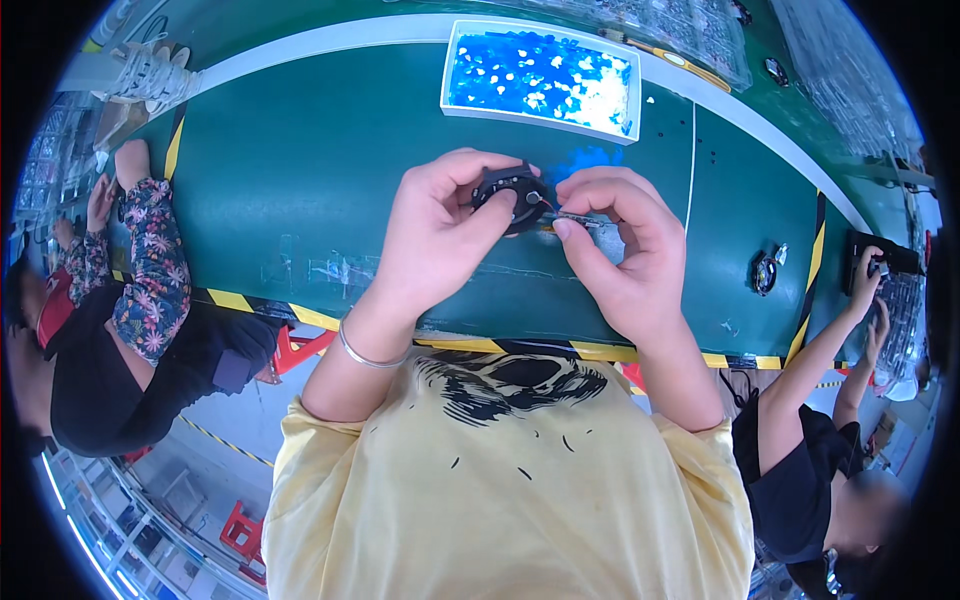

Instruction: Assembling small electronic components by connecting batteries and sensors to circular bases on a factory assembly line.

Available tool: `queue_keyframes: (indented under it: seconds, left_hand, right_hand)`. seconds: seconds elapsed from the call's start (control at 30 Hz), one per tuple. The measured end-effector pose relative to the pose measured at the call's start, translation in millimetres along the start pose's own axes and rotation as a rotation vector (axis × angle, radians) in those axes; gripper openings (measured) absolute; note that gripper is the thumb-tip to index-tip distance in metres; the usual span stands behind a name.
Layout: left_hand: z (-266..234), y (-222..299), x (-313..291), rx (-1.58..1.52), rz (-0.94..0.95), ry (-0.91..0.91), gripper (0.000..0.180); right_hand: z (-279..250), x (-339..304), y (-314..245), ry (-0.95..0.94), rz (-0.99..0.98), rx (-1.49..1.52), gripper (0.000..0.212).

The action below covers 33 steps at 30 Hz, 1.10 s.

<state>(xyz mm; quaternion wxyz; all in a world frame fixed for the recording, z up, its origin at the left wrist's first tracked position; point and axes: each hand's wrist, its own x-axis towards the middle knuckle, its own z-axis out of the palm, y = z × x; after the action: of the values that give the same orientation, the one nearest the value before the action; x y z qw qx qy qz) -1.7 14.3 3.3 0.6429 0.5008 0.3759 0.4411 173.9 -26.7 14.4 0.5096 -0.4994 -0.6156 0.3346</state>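
Note:
My left hand (pixel 440 230) is closed around a round black watch case (pixel 528 208), its thumb pressing on the open inner side. Small electronic parts and a thin reddish wire show inside the case. At the right edge of the case, my right hand (pixel 630 240) pinches a small thin part (pixel 578 218) between thumb and index finger. That part looks flat and partly metallic; its exact kind is too small to make out. Both hands are held above the green table (pixel 320 150), close together in front of my chest.
A white box (pixel 450 95) of small blue and white pieces stands at the far side. Another black watch case (pixel 764 272) lies to the right. A yellow-handled tool (pixel 680 65) rests beyond the pale ledge. Co-workers sit left (pixel 150 270) and right (pixel 800 420).

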Motion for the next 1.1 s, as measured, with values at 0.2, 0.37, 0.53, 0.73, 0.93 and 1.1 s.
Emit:
queue_keyframes:
  seconds: [0.2, 0.37, 0.53, 0.73, 0.93, 1.1]
  left_hand:
    - [3.5, 9.8, -3.5, 0.031, -0.154, -0.056, 0.025]
    - [3.3, 4.5, -6.6, 0.104, -0.036, -0.060, 0.027]
    - [0.4, 6.1, -8.6, 0.190, -0.032, -0.084, 0.028]
    - [0.0, 4.2, -10.0, 0.184, -0.031, -0.083, 0.027]
    - [-1.6, 5.7, -5.8, 0.139, -0.122, -0.026, 0.013]
    - [-7.4, 1.5, -3.1, 0.067, -0.138, -0.051, 0.013]
  right_hand:
    - [2.5, -0.5, 2.8, -0.008, 0.053, -0.015, 0.015]
    - [4.6, 0.6, 0.0, -0.034, 0.074, -0.094, 0.014]
    - [6.5, 2.3, -1.1, -0.033, 0.096, -0.079, 0.013]
    - [8.5, 2.8, 0.1, -0.036, 0.113, -0.070, 0.013]
    - [11.6, 1.2, -1.6, -0.043, 0.110, -0.051, 0.014]
    - [10.6, 2.2, -3.2, -0.076, 0.228, 0.061, 0.013]
